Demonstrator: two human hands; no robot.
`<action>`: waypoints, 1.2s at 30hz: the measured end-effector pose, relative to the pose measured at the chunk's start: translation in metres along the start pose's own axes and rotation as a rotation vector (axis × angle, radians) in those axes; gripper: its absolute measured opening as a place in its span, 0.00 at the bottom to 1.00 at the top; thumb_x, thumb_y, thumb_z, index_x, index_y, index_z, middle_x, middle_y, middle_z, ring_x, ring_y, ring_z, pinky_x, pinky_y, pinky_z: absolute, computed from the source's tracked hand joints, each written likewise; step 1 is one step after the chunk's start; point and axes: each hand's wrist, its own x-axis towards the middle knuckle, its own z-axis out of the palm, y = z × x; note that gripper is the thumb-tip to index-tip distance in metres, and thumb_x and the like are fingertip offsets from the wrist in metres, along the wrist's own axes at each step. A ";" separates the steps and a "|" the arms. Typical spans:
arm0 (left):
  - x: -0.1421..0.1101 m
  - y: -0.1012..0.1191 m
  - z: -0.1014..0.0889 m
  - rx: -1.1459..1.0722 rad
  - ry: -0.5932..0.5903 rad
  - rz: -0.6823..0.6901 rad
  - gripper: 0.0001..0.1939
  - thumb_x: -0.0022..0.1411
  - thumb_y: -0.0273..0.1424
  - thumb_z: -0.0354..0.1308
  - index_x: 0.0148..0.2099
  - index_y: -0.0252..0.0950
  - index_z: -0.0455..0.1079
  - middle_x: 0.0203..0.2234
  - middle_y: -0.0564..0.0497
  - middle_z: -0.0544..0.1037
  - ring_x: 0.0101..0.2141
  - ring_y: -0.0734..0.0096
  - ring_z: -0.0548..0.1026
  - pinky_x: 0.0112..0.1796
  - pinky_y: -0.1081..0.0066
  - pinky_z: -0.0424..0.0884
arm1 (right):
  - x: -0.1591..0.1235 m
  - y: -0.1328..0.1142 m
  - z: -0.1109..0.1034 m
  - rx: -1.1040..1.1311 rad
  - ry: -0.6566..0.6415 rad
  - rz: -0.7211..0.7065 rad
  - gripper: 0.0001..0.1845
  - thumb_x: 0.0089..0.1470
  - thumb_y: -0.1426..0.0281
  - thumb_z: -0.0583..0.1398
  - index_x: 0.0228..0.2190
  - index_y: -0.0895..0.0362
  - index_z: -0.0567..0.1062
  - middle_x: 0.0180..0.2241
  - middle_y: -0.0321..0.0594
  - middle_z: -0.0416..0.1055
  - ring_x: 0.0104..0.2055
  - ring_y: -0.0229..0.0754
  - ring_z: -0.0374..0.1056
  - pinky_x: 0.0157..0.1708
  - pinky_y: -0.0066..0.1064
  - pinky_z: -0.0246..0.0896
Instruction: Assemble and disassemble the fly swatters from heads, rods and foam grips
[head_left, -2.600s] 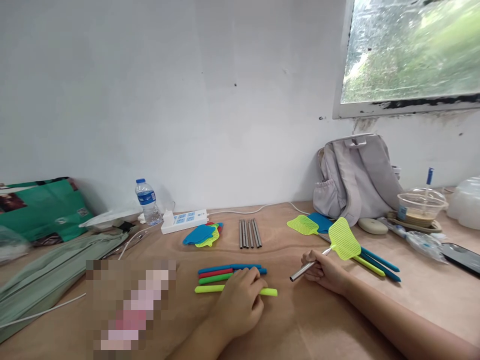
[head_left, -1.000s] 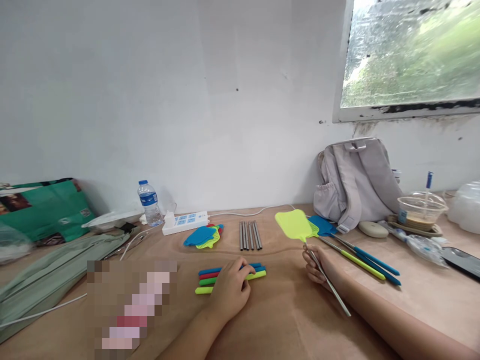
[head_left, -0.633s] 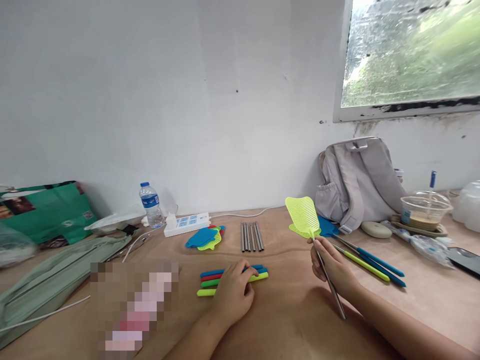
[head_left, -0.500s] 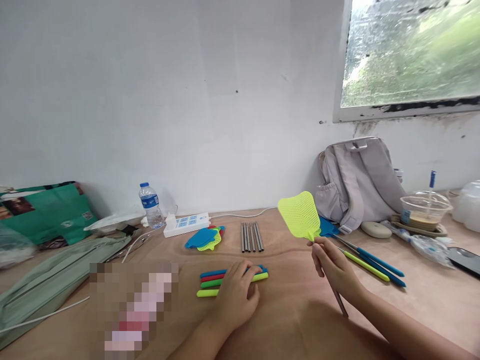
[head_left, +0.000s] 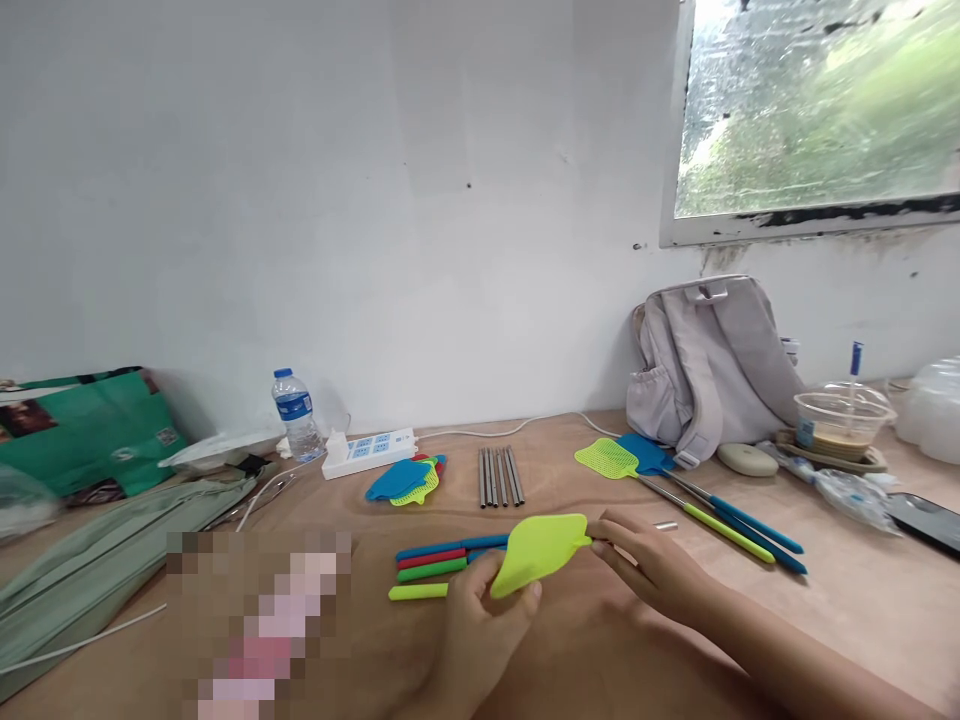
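Observation:
In my left hand (head_left: 480, 620) is the lower left edge of a yellow-green fly swatter head (head_left: 541, 552), pinched between thumb and fingers. My right hand (head_left: 651, 562) grips at the head's narrow neck, where the metal rod meets it. The rod's bare end (head_left: 665, 526) pokes out beyond the right hand. Behind and beside my left hand lie loose handles: a blue handle (head_left: 429, 550), a red handle (head_left: 429, 559), a green handle (head_left: 430, 570) and a yellow-green handle (head_left: 417, 592). My left hand and the swatter head hide part of them.
Several metal rods (head_left: 499, 478) lie by the wall, beside loose swatter heads (head_left: 396, 481) and a power strip (head_left: 369, 453). Swatters with handles (head_left: 731, 532) rest on the right, before a backpack (head_left: 720, 365). A water bottle (head_left: 295, 412), a plastic cup (head_left: 844, 420) and a phone (head_left: 926, 520) stand or lie around.
The swatter head has come down and left, its rod tipping toward level. My left hand has left the handles and taken hold of the head.

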 end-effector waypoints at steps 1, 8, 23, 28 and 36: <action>0.002 0.000 -0.001 0.044 -0.019 -0.024 0.07 0.51 0.31 0.56 0.26 0.33 0.69 0.21 0.50 0.73 0.27 0.68 0.72 0.31 0.71 0.68 | 0.000 0.000 0.000 -0.023 -0.013 -0.031 0.13 0.60 0.68 0.46 0.38 0.55 0.68 0.30 0.42 0.67 0.32 0.40 0.65 0.30 0.30 0.60; 0.004 -0.003 -0.001 -0.211 -0.169 -0.241 0.17 0.48 0.41 0.61 0.32 0.31 0.71 0.24 0.49 0.75 0.20 0.70 0.71 0.22 0.70 0.70 | 0.002 0.005 -0.002 -0.190 -0.002 -0.178 0.15 0.61 0.68 0.46 0.36 0.57 0.70 0.28 0.41 0.68 0.31 0.39 0.64 0.30 0.30 0.56; -0.001 0.002 0.017 -0.567 -0.410 -0.482 0.24 0.46 0.38 0.64 0.45 0.32 0.66 0.33 0.45 0.76 0.28 0.63 0.75 0.26 0.64 0.73 | 0.003 0.035 -0.022 -0.527 -0.064 -0.490 0.14 0.59 0.74 0.45 0.33 0.55 0.69 0.25 0.38 0.68 0.27 0.38 0.60 0.28 0.31 0.49; 0.001 0.000 0.005 -0.097 -0.344 -0.087 0.15 0.54 0.34 0.57 0.44 0.36 0.69 0.40 0.47 0.76 0.41 0.59 0.73 0.42 0.60 0.69 | 0.007 0.029 -0.018 -0.373 -0.177 -0.379 0.15 0.60 0.70 0.44 0.30 0.56 0.68 0.25 0.38 0.66 0.27 0.38 0.59 0.26 0.30 0.47; 0.002 0.011 -0.012 0.092 -0.330 0.062 0.12 0.54 0.31 0.56 0.42 0.38 0.72 0.38 0.49 0.77 0.39 0.62 0.73 0.42 0.65 0.69 | 0.007 0.026 -0.011 -0.308 -0.186 -0.363 0.17 0.61 0.67 0.44 0.29 0.56 0.68 0.24 0.38 0.66 0.27 0.38 0.59 0.26 0.30 0.44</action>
